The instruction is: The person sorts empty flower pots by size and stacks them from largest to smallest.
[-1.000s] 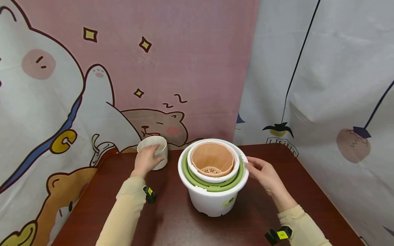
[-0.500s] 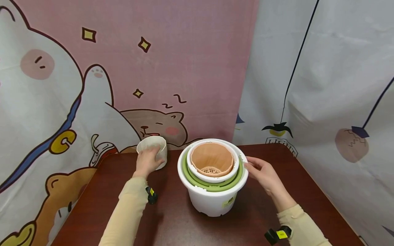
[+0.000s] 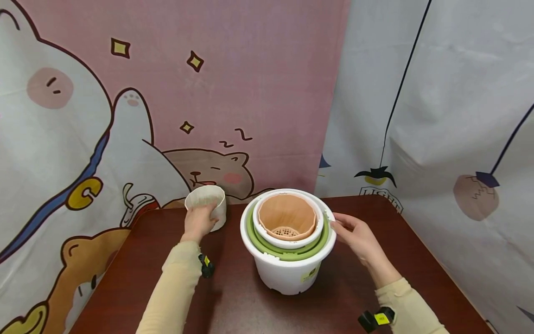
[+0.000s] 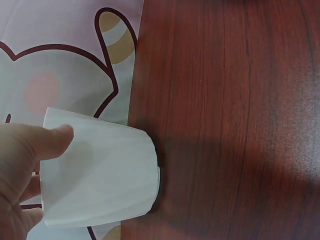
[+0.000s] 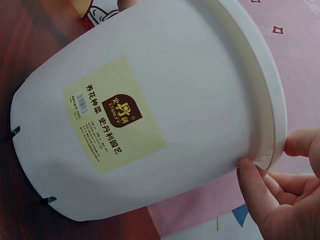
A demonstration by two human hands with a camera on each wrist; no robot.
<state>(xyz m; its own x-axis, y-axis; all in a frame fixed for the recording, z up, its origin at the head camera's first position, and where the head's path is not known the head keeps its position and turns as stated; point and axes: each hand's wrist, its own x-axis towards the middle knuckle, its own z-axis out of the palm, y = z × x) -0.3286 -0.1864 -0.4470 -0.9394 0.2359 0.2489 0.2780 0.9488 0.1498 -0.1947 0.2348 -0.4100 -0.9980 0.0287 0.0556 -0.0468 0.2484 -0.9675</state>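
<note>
My left hand [image 3: 199, 223] is at the near rim of a small white flowerpot [image 3: 221, 214] standing at the back left of the table. In the left wrist view, the thumb [image 4: 57, 142] lies on the pot's outer wall and the other fingers reach behind its rim. At the centre stands a large white flowerpot [image 3: 285, 277] with a yellow-green label [image 5: 115, 117]. Nested in it are a green pot [image 3: 292, 255], a smaller white pot [image 3: 319, 227] and an orange pot [image 3: 288, 208] with a perforated bottom. My right hand [image 3: 356, 236] pinches the large pot's rim on the right.
The dark red-brown table [image 3: 238, 306] meets a printed cloth backdrop [image 3: 267, 93] along its back edge. Another cloth [image 3: 450, 139] with lamp drawings hangs on the right. A black camera [image 3: 206, 266] is strapped to the left wrist.
The left hand's fingers have drawn back from inside the small pot toward its near rim, the thumb lower on the wall. The right hand and nested pots stay as they were.
</note>
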